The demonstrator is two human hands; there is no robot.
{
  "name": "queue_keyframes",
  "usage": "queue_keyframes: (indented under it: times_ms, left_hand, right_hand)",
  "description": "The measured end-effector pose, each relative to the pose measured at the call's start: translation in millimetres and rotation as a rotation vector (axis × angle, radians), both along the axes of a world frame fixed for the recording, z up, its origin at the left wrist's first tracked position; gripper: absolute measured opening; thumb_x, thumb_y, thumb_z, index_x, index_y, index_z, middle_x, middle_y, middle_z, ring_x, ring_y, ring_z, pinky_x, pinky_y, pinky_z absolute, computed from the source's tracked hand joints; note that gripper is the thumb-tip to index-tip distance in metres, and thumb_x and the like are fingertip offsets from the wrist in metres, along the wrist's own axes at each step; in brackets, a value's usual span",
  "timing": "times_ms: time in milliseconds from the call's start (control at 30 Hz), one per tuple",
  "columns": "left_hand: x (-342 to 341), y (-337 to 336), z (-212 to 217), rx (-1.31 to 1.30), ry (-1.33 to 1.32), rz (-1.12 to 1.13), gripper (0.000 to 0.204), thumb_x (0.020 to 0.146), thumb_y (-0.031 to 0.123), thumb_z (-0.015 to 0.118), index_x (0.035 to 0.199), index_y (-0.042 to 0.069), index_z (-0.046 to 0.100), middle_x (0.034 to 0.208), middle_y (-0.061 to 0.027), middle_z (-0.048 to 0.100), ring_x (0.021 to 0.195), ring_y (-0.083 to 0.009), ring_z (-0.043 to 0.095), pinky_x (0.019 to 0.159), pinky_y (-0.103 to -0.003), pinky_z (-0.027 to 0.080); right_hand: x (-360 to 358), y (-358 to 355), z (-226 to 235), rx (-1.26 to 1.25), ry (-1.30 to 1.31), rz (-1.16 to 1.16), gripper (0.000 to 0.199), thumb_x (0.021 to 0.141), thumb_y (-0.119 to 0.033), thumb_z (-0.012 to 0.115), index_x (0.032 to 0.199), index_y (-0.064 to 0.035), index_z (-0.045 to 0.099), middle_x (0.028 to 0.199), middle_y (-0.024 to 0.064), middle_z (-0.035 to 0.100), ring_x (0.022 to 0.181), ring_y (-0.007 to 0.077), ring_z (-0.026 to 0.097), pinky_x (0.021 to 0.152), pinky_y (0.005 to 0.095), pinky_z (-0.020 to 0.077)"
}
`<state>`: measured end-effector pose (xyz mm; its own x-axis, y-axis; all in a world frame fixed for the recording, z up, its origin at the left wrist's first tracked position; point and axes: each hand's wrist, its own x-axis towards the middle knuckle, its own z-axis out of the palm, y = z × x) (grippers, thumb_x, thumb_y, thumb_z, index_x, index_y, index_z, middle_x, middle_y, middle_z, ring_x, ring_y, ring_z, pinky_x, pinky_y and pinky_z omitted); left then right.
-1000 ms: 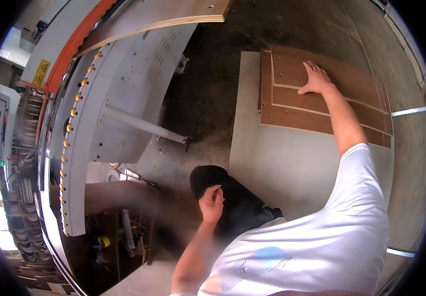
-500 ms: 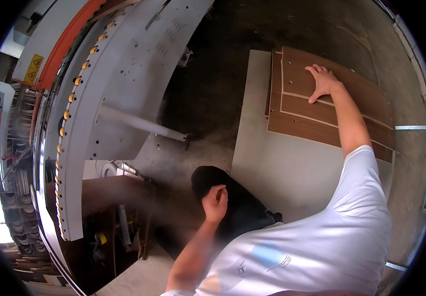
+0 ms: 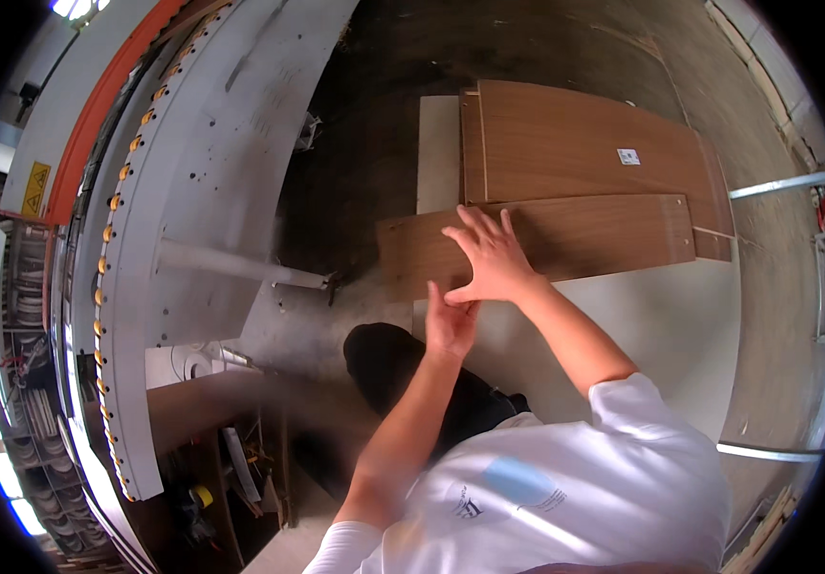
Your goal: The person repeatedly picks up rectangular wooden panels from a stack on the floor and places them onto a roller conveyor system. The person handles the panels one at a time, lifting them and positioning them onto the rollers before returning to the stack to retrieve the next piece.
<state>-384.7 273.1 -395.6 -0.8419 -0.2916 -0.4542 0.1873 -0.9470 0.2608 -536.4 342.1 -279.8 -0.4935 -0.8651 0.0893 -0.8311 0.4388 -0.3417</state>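
Observation:
A long brown wood-grain panel (image 3: 604, 234) lies across a stack of similar brown panels (image 3: 575, 143) on a white board (image 3: 661, 325). My right hand (image 3: 491, 256) rests flat on the panel's near left part, fingers spread. My left hand (image 3: 451, 320) is just below it at the panel's near edge, fingers curled against that edge; whether it grips the panel is unclear. The panel's left end overhangs the white board toward the dark floor.
A large grey curved machine table (image 3: 192, 172) with a row of yellow rollers and an orange rim stands to the left. A grey tube (image 3: 240, 266) sticks out from it. A metal rail (image 3: 781, 184) lies at right. My dark shoe (image 3: 384, 359) is below.
The top panel has been pulled from the stack toward me and to the left. My right hand came nearer with it, and my left hand rose from near my body to the panel's edge.

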Motion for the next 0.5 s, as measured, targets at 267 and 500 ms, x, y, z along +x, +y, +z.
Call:
queue_keyframes:
  times_ms: [267,500]
  left_hand:
    - [74.8,-26.5,72.2,-0.162,-0.260,0.220,0.055,0.107,0.055,0.046,0.143,0.013,0.049,0.130,-0.0090,0.063,0.120,-0.0311,0.063,0.100,-0.049,0.054]
    - [134.6,-49.0,92.4,-0.303,-0.367,0.318,0.060,0.107,0.054,0.047,0.147,0.011,0.044,0.136,-0.0134,0.059,0.120,-0.0344,0.062,0.095,-0.053,0.055]
  right_hand:
    - [-74.5,185.7,-22.5,-0.095,0.257,-0.664,0.066,0.090,-0.043,0.073,0.140,-0.0039,0.054,0.154,0.0170,0.050,0.140,0.0358,0.049,0.116,0.0468,0.0386]
    - [-134.0,337.9,-111.5,-0.383,-0.835,-1.007,0.097,0.092,-0.070,0.061,0.162,-0.0079,0.032,0.166,0.0160,0.035,0.152,0.0320,0.034,0.122,0.0506,0.0295]
